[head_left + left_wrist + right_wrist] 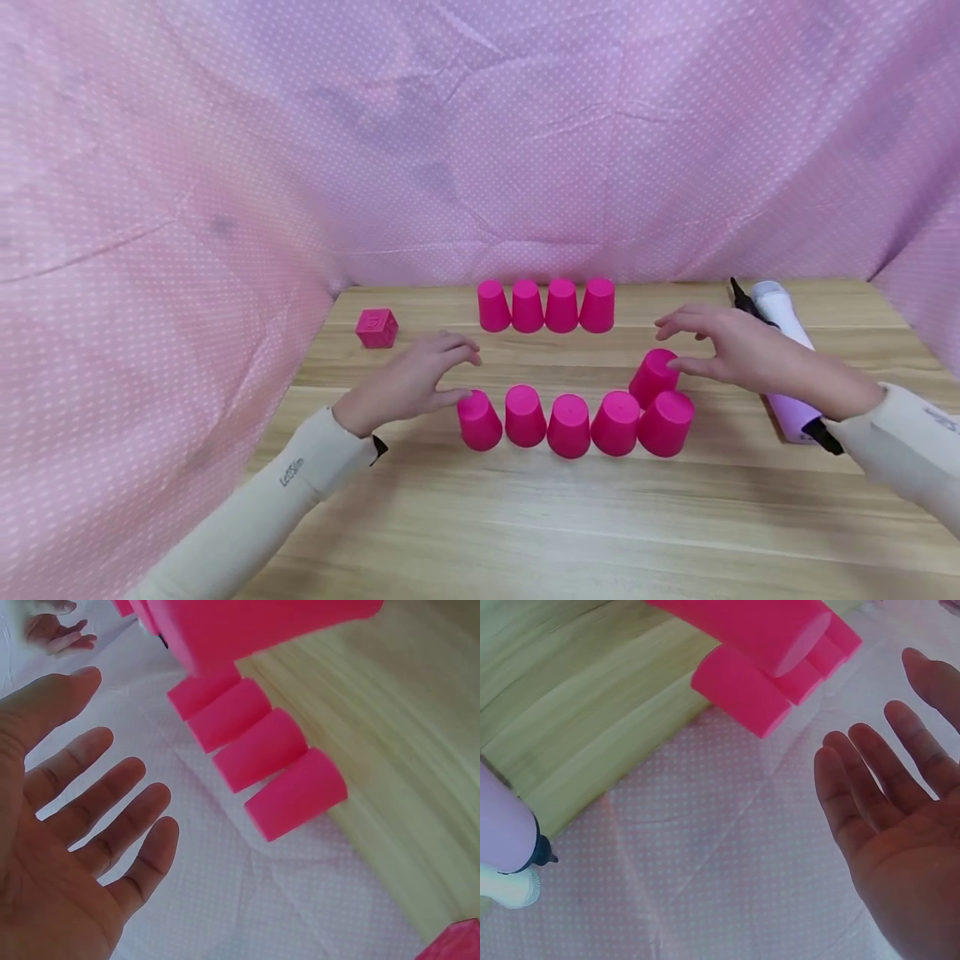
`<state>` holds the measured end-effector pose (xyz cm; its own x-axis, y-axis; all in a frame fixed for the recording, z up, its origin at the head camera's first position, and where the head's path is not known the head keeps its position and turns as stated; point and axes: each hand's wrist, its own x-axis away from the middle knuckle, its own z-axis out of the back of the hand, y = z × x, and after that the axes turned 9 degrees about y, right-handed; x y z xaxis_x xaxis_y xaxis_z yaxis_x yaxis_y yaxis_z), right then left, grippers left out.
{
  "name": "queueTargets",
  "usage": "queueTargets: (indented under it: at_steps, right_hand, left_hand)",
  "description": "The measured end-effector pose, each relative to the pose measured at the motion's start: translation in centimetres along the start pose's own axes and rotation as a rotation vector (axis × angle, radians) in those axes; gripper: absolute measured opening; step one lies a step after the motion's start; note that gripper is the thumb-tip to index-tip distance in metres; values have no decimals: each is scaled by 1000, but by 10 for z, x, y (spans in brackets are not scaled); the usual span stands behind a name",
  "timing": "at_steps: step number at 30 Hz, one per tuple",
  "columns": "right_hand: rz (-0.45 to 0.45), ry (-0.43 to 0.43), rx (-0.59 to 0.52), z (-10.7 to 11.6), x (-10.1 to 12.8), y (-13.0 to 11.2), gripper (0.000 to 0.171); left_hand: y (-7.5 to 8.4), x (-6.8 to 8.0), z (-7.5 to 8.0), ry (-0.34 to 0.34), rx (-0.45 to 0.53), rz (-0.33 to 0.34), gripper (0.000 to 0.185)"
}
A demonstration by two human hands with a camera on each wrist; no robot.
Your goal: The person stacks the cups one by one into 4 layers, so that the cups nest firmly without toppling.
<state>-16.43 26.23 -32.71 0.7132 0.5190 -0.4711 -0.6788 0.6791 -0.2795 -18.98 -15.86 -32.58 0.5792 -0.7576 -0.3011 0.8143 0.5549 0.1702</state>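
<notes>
Several pink cups stand upside down in a front row, among them a leftmost cup [480, 425] and a rightmost cup [666, 425]. Just behind the rightmost one is another pink cup [654, 379]. My left hand [411, 382] is spread beside the row, its thumb tip overlapping the leftmost cup's top; whether they touch I cannot tell. Over on the right, my right hand [738, 346] hovers with fingers apart, thumb near the cup behind the row. Both palms show bare in the wrist views. Farther back stands a second row of upturned pink cups [543, 307].
A pink cube [377, 328] with raised marks sits at the table's back left. Under the right forearm lie a white bottle [780, 308] and a lilac bottle [791, 417] with a dark nozzle. A dotted pink cloth [480, 167] hangs around the wooden table [525, 525].
</notes>
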Motion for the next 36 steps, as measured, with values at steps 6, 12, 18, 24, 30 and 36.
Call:
queueTargets:
  at_steps: [6, 12, 18, 24, 30, 36]
  right_hand:
    - [-24, 7, 11, -2, 6, -6, 42]
    - [-40, 10, -15, -10, 13, -4, 46]
    - [-74, 7, -50, -16, 18, -2, 48]
    - [-76, 16, -37, -22, 21, 1, 43]
    - [-67, 24, -2, -29, 21, 3, 38]
    - [-59, 19, -3, -34, 22, 6, 35]
  left_hand:
    - [5, 12, -4, 1, 14, 24, 36]
    - [7, 17, -10, -11, 31, 63, 37]
    - [5, 20, -15, -25, 45, 78, 35]
    - [3, 20, -20, -44, 70, 97, 37]
    - [3, 20, -23, -52, 71, 100, 37]
    - [4, 20, -22, -73, 91, 95, 35]
